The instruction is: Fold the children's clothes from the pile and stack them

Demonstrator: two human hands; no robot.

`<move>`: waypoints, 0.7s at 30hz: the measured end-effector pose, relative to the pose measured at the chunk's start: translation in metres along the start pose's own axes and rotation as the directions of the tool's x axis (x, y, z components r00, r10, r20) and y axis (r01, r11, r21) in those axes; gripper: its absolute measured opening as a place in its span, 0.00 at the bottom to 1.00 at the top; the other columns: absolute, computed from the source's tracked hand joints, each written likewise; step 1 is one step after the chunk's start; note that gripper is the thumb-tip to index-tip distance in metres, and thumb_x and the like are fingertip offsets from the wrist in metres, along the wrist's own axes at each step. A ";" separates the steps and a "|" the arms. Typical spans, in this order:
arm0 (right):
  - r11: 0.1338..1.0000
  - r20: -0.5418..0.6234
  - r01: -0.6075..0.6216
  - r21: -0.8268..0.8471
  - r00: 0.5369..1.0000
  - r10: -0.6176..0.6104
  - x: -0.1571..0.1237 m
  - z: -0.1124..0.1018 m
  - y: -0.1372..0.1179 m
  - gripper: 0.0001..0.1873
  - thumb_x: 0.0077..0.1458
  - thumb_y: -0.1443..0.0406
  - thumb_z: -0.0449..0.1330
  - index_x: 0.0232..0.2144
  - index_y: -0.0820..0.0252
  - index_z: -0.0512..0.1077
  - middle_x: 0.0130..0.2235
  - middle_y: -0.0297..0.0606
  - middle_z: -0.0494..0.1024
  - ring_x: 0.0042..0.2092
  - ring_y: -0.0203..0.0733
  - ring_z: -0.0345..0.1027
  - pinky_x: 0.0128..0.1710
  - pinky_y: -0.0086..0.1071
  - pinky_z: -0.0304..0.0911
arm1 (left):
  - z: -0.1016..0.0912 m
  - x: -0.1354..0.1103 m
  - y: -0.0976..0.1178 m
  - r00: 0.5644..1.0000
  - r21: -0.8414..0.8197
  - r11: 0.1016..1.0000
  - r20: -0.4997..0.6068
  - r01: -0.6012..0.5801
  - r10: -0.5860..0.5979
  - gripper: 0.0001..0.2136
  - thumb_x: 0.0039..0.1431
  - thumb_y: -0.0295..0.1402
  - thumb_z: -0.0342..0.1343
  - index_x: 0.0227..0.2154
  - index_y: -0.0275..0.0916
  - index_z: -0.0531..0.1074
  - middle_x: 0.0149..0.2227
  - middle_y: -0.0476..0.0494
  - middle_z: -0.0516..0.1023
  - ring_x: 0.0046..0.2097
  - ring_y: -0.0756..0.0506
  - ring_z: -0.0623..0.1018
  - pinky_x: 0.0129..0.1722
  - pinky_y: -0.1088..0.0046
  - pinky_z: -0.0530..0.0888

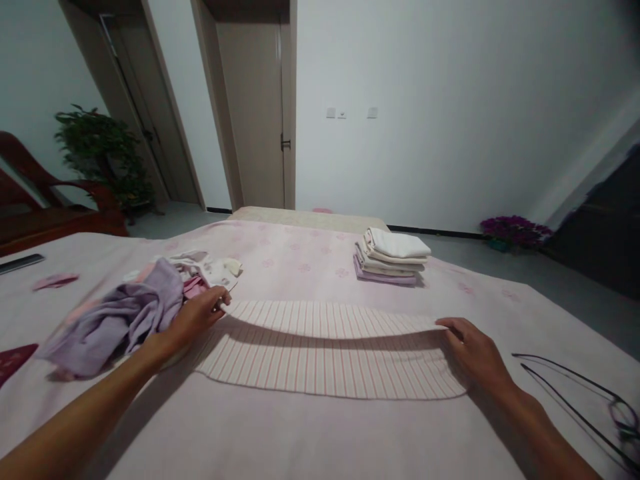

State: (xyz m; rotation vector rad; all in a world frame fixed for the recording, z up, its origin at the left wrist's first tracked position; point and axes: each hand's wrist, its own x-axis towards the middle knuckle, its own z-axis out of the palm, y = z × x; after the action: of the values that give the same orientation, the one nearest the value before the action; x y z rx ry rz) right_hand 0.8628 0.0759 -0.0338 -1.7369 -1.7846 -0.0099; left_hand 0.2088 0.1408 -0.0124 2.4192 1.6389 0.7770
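A striped cloth, white with pink lines, lies on the pink sheet in front of me. Its far part is lifted and doubled over, sagging in the middle between my hands. My left hand pinches the left end of the raised edge, right beside the heap of crumpled clothes. At the other end, my right hand pinches the right corner between thumb and fingers. Beyond the cloth, toward the right, stands a stack of folded cloths in white, cream and lilac.
Eyeglasses with long dark temples lie at the right. On the left are a small pink piece of fabric, a dark red item and a dark flat device. The pink sheet covers the whole surface. A wooden chair stands behind it.
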 end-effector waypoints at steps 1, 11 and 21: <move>1.000 -0.001 -0.003 0.012 1.000 0.003 -0.008 -0.002 0.000 0.16 0.58 0.56 0.52 0.41 0.55 0.76 0.46 0.42 0.80 0.47 0.51 0.74 0.48 0.41 0.67 | 0.000 -0.013 0.001 1.000 -0.016 1.000 0.004 0.002 -0.002 0.08 0.52 0.26 0.50 0.35 0.41 0.68 0.33 0.49 0.76 0.34 0.46 0.74 0.34 0.73 0.67; 0.996 -0.004 -0.055 0.065 0.998 0.056 -0.053 -0.021 -0.009 0.16 0.57 0.55 0.55 0.42 0.54 0.76 0.47 0.40 0.80 0.48 0.49 0.75 0.49 0.39 0.68 | -0.001 -0.080 0.008 1.000 -0.095 0.995 0.027 -0.010 0.013 0.04 0.57 0.29 0.50 0.35 0.41 0.68 0.37 0.45 0.77 0.38 0.45 0.77 0.38 0.72 0.71; 0.997 0.026 -0.064 0.048 0.998 0.063 -0.078 -0.013 0.002 0.15 0.57 0.55 0.56 0.41 0.52 0.76 0.49 0.36 0.79 0.51 0.48 0.74 0.52 0.39 0.66 | 0.006 -0.101 0.008 0.998 -0.054 0.999 0.064 0.006 -0.002 0.07 0.54 0.27 0.50 0.35 0.41 0.69 0.40 0.43 0.78 0.42 0.44 0.77 0.42 0.72 0.71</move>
State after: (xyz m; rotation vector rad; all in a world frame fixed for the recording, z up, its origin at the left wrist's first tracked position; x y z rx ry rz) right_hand 0.8638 0.0005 -0.0590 -1.7651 -1.7319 0.0818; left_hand 0.1904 0.0486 -0.0495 2.3774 1.5784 0.7261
